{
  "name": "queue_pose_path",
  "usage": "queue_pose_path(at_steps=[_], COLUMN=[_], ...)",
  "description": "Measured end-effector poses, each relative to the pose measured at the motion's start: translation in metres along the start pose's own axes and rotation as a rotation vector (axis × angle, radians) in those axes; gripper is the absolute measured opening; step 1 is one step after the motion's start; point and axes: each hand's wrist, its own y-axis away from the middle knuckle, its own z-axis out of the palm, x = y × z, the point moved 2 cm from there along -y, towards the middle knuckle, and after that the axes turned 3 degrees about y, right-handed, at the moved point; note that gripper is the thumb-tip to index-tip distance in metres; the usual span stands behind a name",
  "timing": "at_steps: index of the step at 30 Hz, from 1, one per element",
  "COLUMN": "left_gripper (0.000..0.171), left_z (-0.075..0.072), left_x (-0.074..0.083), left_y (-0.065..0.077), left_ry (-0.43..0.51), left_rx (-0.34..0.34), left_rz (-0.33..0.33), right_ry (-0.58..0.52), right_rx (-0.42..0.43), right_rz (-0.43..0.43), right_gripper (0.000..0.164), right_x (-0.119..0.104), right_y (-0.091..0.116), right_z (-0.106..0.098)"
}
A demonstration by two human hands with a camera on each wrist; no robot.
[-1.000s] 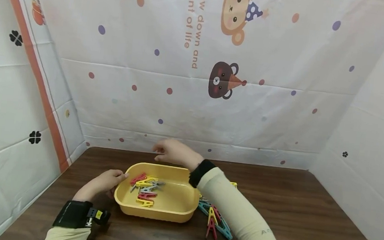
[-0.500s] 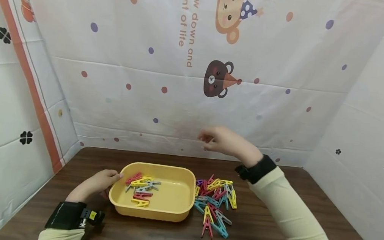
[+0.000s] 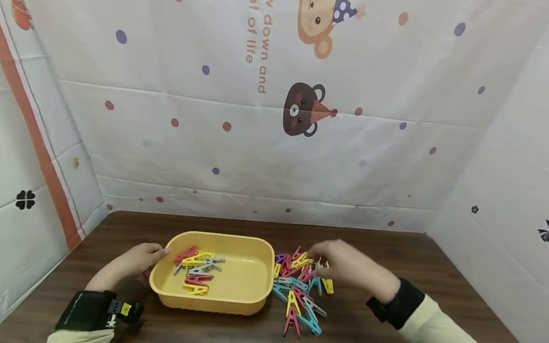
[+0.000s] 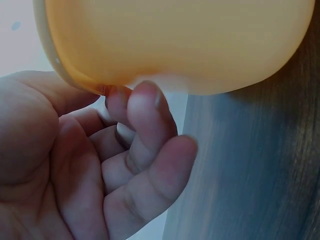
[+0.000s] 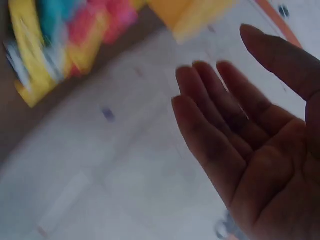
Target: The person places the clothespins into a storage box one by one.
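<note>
My left hand [image 3: 134, 263] grips the left end of a yellow plastic tub [image 3: 243, 277], thumb at the rim and fingertips against the outer wall [image 4: 180, 55] in the left wrist view. Inside the tub, on its left side, lie several clothespins [image 3: 198, 280] in red, yellow and grey-blue. A heap of mixed clothespins [image 3: 296, 284] sits on the table right beside the tub. Over the far right part of that heap hangs my right hand [image 3: 349, 265]. Its fingers are loosely extended and spread from the thumb, with nothing between them in the right wrist view [image 5: 250, 145].
A dark wood-grain table [image 3: 378, 333] carries everything. Behind it hangs a white printed cloth [image 3: 368, 163], and similar cloth walls stand at left and right. Black straps with small cameras [image 3: 127, 311] sit on both wrists.
From above the tub's far edge, my right hand has swung right and come down over the clothespin heap. My left hand stays at the tub. The head view has shifted slightly.
</note>
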Motion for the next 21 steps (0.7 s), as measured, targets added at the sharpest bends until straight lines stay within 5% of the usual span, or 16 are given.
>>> queue_pose_path(at_steps=[9, 21], left_gripper=[0.039, 0.039], left_z=[0.001, 0.000], left_x=[0.001, 0.001], left_y=[-0.001, -0.001], left_ry=[-0.016, -0.009], left_rx=[0.003, -0.011], left_rz=[-0.009, -0.020], right_ry=[-0.225, -0.256], right_rx=[-0.055, -0.039], right_rz=[0.066, 0.131], right_gripper=[0.021, 0.021], right_x=[0.013, 0.016], right_y=[0.026, 0.029], right_z=[0.070, 0.087])
